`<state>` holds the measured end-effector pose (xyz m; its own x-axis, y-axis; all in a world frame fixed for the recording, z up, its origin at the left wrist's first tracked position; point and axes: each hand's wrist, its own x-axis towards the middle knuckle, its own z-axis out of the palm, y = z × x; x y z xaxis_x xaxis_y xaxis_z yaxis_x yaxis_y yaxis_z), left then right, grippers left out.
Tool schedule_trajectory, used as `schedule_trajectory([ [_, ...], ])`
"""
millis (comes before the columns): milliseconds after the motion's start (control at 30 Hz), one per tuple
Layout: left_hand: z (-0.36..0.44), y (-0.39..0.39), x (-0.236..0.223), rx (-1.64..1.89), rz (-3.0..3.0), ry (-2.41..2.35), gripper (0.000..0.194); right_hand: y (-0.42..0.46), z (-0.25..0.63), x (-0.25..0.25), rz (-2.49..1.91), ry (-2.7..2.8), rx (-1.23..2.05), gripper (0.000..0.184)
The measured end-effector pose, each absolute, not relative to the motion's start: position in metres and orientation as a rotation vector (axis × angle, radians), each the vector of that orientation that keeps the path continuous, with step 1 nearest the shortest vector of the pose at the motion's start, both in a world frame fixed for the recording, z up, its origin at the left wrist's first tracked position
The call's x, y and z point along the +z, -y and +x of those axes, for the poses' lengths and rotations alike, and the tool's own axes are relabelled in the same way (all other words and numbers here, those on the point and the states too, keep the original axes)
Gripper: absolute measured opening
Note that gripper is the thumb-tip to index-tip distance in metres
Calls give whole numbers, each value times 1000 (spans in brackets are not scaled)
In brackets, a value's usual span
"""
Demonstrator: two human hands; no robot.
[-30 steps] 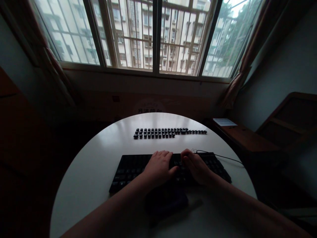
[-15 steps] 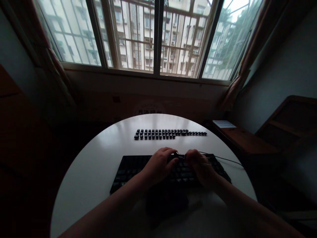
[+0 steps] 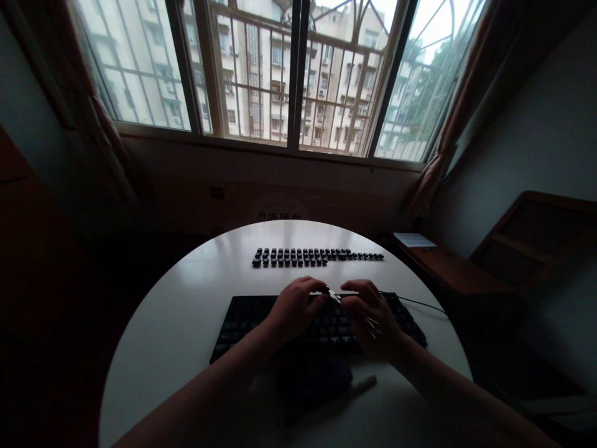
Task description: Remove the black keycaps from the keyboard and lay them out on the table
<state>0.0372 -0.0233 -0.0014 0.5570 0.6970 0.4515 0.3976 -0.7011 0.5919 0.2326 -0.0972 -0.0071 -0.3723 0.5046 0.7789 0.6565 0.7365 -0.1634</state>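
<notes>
Above the back edge of a black keyboard (image 3: 247,311), my two hands are close together. My left hand (image 3: 298,305) pinches a small dark keycap (image 3: 328,289) between thumb and fingertips. My right hand (image 3: 370,314) is closed around a thin metal wire keycap puller (image 3: 334,297). Its bright end reaches toward the left fingertips, and more wire shows below the right fingers. Whether the puller still grips the keycap is too small to tell. Beyond the keyboard, several removed black keycaps (image 3: 289,256) stand in rows.
The round white table (image 3: 158,323) carries everything. A dark object (image 3: 317,379) and a stick-like thing (image 3: 364,387) lie in front of the keyboard, dim. A cable (image 3: 422,303) runs off right. A wooden chair (image 3: 527,230) and a barred window are beyond.
The right fingers have lifted and spread somewhat, and the puller's metal now shows between the hands. The left hand has barely moved. The view has tilted slightly upward.
</notes>
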Motion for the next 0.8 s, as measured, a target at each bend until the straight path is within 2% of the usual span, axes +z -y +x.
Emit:
schedule_trajectory([
  [300, 32, 13, -3, 1062, 2354, -875, 14, 98, 242, -8, -878, 1859, -359, 15],
  [533, 30, 14, 0, 980, 2388, -721, 14, 88, 248, -13, -965, 1988, -115, 20],
  [800, 37, 21, -4, 842, 2325, -571, 14, 82, 242, -22, -918, 2079, -54, 28],
])
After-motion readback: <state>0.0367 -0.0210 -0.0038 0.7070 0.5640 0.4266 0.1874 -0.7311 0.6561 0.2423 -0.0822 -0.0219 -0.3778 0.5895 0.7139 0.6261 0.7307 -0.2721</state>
